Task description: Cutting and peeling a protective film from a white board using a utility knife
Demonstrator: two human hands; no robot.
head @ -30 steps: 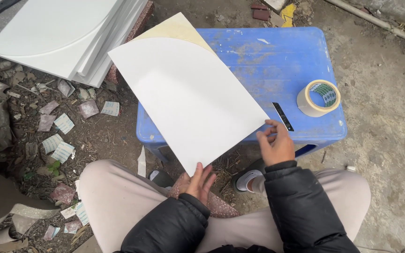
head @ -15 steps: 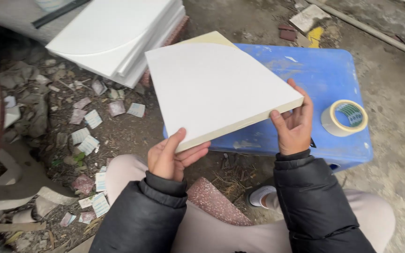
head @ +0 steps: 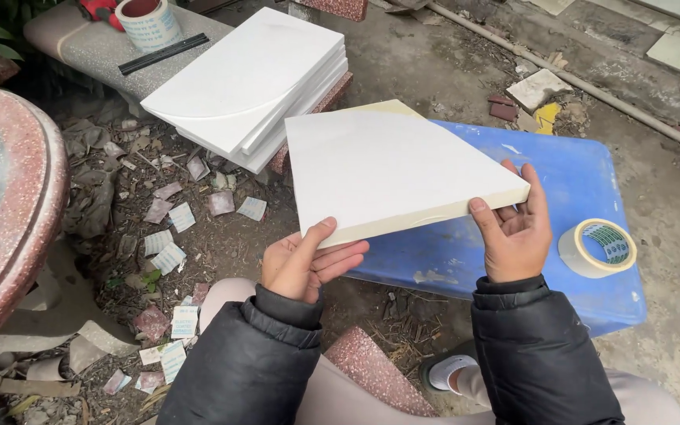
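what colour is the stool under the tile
Blue: the plastic stool shows clearly in the head view, below the white tile.

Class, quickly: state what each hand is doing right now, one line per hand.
Left hand: closed on the near left corner of the white tile, thumb on top.
Right hand: closed on the tile's near right corner.

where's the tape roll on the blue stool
In the head view, the tape roll lies at the right end of the blue stool, just beside the right hand.
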